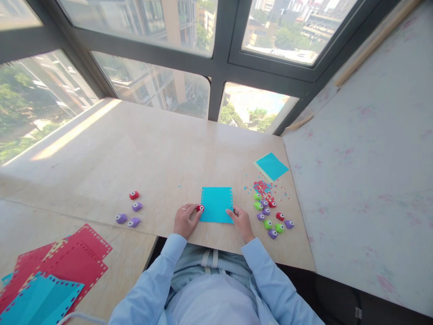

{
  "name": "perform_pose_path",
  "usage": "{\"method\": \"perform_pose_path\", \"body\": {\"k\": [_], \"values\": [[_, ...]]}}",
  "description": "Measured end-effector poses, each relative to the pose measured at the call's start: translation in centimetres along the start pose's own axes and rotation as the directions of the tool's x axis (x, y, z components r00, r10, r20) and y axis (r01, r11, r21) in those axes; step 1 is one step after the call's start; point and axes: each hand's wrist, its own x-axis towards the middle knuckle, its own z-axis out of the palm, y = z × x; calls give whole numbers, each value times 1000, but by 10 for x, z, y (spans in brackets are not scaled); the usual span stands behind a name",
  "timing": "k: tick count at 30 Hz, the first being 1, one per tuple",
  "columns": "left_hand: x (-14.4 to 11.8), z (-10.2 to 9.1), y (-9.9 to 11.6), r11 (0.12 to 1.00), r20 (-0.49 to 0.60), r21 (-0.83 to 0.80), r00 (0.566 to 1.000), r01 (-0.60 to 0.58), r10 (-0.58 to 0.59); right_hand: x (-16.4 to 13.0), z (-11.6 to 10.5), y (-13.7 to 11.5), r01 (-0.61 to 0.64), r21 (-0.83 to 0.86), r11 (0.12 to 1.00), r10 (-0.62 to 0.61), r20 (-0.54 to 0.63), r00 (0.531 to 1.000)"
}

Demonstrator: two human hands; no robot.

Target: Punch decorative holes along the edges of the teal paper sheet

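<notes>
A blue sheet of paper lies in front of me, with small holes punched along its left and right edges. At its lower left edge my left hand is closed on a red craft punch, which sits over the paper's border. My right hand pinches the sheet's right edge, thumb on top and fingers partly hidden beneath. Right of that hand lie several punches in purple, green and red, among them a green punch and a purple punch.
Red and blue paper bits are scattered at the right, near a blue square of paper. At the left stand a red punch and several purple ones. Punched red sheets and blue sheets overlap at the lower left. Windows border the table.
</notes>
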Motion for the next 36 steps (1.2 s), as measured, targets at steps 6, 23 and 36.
{"method": "perform_pose_path", "body": {"k": [6,23,36], "values": [[1,-2,-2,983,-63,-158,993,90,-101,1,1,2,19,-19,1000,-20,-19,1000],[25,-29,18,733,431,-134,705,667,-563,0,1,-2,48,-34,998,-49,-28,998],[44,-20,3,575,603,-242,585,782,-543,2,2,1,95,-58,994,-98,-40,994]]}}
